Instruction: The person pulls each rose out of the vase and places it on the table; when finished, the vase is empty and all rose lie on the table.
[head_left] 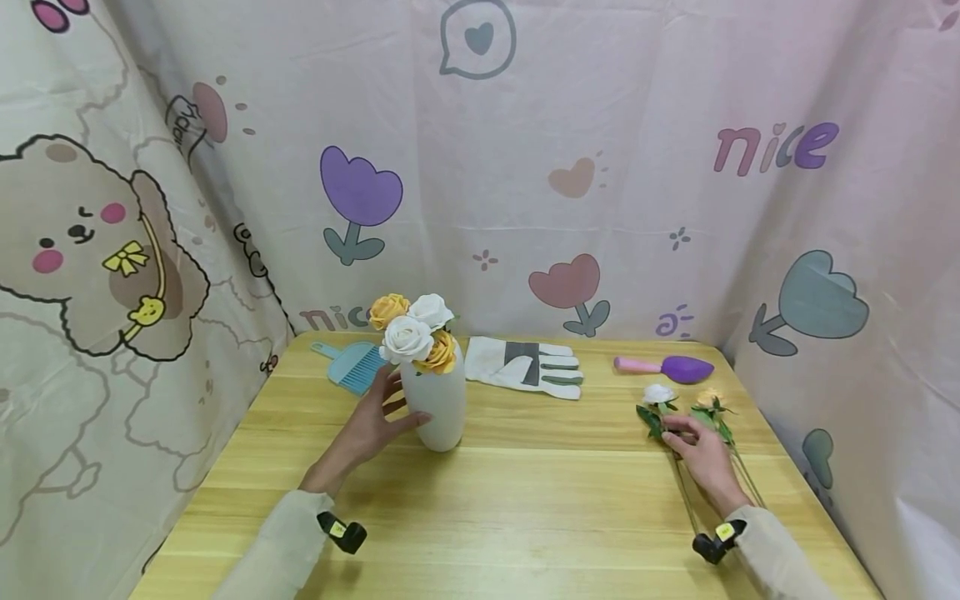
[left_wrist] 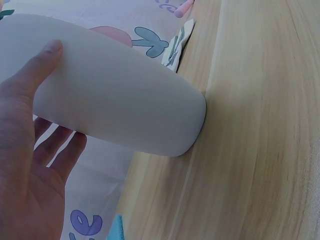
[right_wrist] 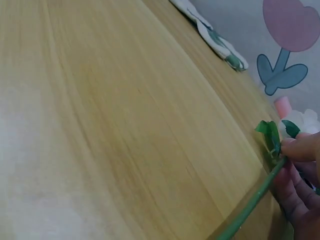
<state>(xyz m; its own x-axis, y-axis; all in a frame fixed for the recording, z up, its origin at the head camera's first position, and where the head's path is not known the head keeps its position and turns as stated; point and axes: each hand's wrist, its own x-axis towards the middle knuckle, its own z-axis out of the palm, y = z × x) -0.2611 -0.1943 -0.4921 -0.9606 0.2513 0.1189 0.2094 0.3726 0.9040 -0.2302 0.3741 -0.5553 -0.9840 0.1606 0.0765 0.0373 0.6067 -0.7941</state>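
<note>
A white vase (head_left: 442, 412) stands on the table, filled with white and yellow roses (head_left: 408, 337). My left hand (head_left: 371, 425) holds its side, thumb across the near face and fingers round the far side, as the left wrist view also shows. Over at the right, my right hand (head_left: 705, 458) pinches the green stem (right_wrist: 252, 200) of a white rose (head_left: 659, 394) just below its leaves, between thumb and fingers. Beside that hand lies a pale yellow rose (head_left: 708, 399), its stem partly hidden under the hand.
Behind the vase lie a light-blue dustpan (head_left: 354, 367) and a white and grey work glove (head_left: 522, 367). A purple trowel (head_left: 686, 369) with a pink handle lies at the back right. Printed curtains (head_left: 480, 167) enclose the wooden table (head_left: 525, 517) at the back and sides.
</note>
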